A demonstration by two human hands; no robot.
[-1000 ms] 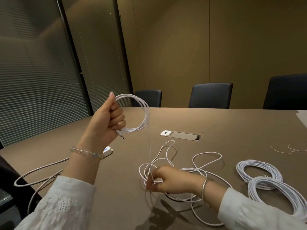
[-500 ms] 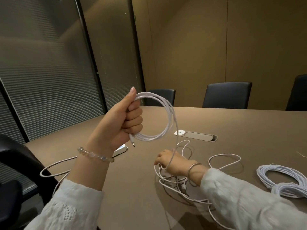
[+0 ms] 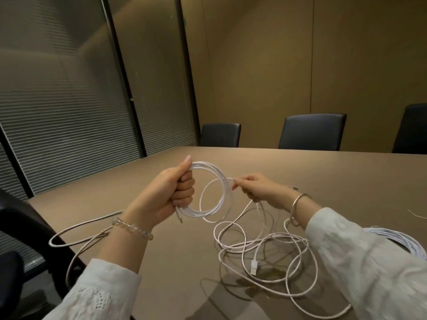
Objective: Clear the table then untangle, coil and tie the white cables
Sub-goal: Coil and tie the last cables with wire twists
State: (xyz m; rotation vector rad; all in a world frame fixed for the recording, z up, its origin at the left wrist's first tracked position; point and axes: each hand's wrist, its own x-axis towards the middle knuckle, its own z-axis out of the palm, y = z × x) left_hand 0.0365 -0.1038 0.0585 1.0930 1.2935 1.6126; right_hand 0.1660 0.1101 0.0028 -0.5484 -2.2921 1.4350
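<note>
The left hand (image 3: 172, 192) is clenched in a fist round a coil of thin, smooth white cable (image 3: 213, 192), thumb pressed on top; the coil forms a neat ring of several turns held upright above the table (image 3: 138, 181), with a small metal plug tip (image 3: 179, 218) hanging from its lower left. The right hand (image 3: 258, 189), just right of the coil, pinches the running strand of the same cable between thumb and fingertips, and the strand drops from there to a loose tangle of white cable (image 3: 272, 257) lying in looping curls on the near right of the matte brown tabletop, a flat white connector (image 3: 254, 266) among them. At the right edge, partly behind the embroidered white sleeve (image 3: 369, 262), lies a finished coil (image 3: 399, 241) of finer ribbed-looking wire. A greyish cord (image 3: 76, 232) loops off the near left table edge. A beaded bracelet (image 3: 134, 227) circles the left wrist and a plain metal bangle (image 3: 298, 204) the right. Half a second ago the right hand lay low on the tangle at the table; now it is raised level with the coil, and the left hand has come lower and nearer to it. Dark padded chairs (image 3: 312, 131) stand along the far side. No containers are in view.
</note>
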